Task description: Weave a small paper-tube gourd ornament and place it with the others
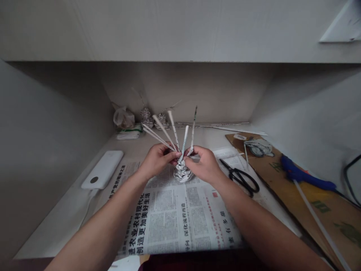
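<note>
A small woven vessel of rolled newspaper (183, 174) stands on the spread newspaper (169, 218) in front of me. Several paper tubes (173, 128) fan upward from its narrow top. My left hand (160, 158) is closed at the left of the neck, thumb and fingers pinching the paper tubes there. At the right side, my right hand (203, 162) is closed too, its fingers around the base of a bent paper tube (193, 131) and its thumb against the weave. The fingertips partly hide the neck.
Black-handled scissors (241, 177) lie right of my right hand. Further right, a blue glue gun (304, 175) and a coiled bundle (258, 147) rest on cardboard (270, 165). A white power bank (103, 169) with a cable lies left. Woven pieces (146, 116) and a plastic bag (124, 117) stand behind.
</note>
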A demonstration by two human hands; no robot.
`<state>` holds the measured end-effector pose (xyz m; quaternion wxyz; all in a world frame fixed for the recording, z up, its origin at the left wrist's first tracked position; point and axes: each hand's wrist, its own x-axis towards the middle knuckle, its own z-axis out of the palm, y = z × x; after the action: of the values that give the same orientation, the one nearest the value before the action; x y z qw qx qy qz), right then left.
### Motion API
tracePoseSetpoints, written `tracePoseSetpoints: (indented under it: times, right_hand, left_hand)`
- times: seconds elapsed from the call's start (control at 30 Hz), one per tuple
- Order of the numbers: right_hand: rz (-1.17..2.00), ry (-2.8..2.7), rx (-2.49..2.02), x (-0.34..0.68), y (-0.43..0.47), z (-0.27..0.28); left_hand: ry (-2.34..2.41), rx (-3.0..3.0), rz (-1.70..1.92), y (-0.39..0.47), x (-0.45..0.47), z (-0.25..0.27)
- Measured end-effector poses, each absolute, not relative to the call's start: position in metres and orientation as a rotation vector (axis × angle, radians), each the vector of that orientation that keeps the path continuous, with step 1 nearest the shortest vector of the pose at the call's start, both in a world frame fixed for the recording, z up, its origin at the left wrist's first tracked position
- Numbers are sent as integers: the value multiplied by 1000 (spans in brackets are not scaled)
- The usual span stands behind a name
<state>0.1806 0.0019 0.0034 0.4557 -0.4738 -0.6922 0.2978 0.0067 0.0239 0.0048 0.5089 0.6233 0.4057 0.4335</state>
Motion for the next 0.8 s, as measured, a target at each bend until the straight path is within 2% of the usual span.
tracePoseSetpoints:
  times: [0.13,0.53,0.6,0.8]
  right_hand:
    - [710,-1714,-1178,181,3,2]
    - [246,-1855,-1271,179,0,3]
    - [301,-1831,-1279,180,1,1]
    - [732,-1688,-1195,182,8,-7]
  left_hand:
    - [1031,1478,1095,20,12,7]
    - [1011,1461,1122,18,16,4]
    - [1000,1452,1113,19,17,2]
    - [961,1373,1052,23,16,-3]
